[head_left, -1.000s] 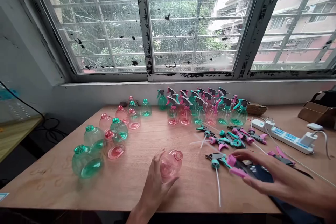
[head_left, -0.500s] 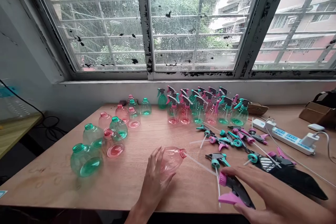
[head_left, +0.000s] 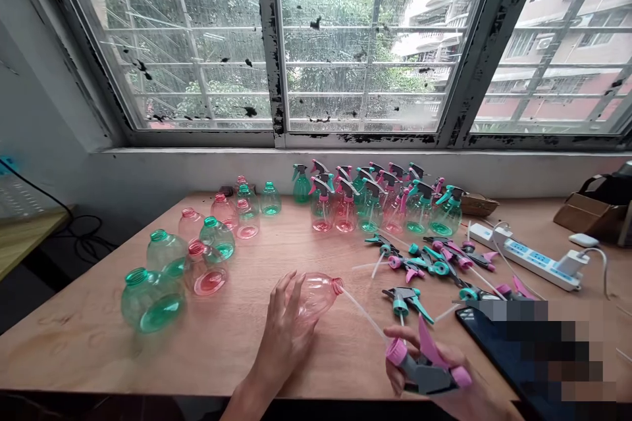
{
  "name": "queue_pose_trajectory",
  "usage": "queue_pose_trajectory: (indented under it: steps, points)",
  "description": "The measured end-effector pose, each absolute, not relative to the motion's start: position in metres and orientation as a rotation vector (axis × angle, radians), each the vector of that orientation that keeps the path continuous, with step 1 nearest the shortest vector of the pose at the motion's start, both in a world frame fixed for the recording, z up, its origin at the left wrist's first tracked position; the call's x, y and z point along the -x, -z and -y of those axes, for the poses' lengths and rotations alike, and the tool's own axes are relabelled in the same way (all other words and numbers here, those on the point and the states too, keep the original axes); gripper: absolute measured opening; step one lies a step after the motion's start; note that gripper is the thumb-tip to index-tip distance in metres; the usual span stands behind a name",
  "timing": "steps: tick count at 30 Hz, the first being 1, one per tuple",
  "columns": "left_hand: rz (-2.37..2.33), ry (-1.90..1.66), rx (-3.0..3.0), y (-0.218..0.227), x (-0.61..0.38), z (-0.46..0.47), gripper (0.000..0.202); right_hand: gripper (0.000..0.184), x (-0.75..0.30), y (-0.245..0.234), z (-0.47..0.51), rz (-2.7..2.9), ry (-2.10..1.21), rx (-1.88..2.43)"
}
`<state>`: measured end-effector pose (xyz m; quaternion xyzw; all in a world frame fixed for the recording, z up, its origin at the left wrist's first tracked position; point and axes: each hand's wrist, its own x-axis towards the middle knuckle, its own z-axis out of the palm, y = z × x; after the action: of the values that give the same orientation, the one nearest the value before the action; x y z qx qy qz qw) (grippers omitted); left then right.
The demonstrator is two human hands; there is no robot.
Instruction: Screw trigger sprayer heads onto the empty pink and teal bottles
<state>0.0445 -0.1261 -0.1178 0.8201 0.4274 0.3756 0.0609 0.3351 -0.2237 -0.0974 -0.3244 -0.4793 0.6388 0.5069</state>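
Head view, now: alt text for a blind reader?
A left hand holds a tilted pink bottle; the right hand holds a pink-and-grey trigger sprayer, its tube reaching the bottle's mouth. Loose trigger sprayers lie right, open bottles stand left, assembled spray bottles behind.

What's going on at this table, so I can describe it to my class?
A person's left hand holds a pink bottle tipped sideways, mouth to the right. The right hand holds a pink-and-gray spray head, its thin tube at the bottle's mouth, its collar apart from the neck. Bottles without heads stand at left, loose spray heads lie at right, and bottles with heads on stand by the wall.
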Motion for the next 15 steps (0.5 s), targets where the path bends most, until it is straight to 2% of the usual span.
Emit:
queue_pose_trajectory:
  steps: [1,4,12,13,15]
  points:
    - [-1.292,-1.126,-2.495,0.118,-0.044,0.126,0.081,0.079,-0.326,0.104,0.223,0.988,-1.687,0.675]
    - [-1.27,-1.07,-2.576,0.118,-0.047,0.128,0.079,0.077,-0.306,0.115,0.217,0.628,-1.845,0.54]
    - [-1.254,-0.958,-2.699,0.116,-0.052,0.134,0.079,0.087,-0.309,0.117,0.188,0.636,-1.702,0.567]
    - [-1.254,-0.955,-2.7,0.116,-0.052,0.134,0.08,0.086,-0.313,0.117,0.185,0.644,-1.637,0.597]
    - [-1.238,-0.944,-2.705,0.115,-0.051,0.135,0.08,0.066,-0.319,0.12,0.179,0.671,-1.483,0.708]
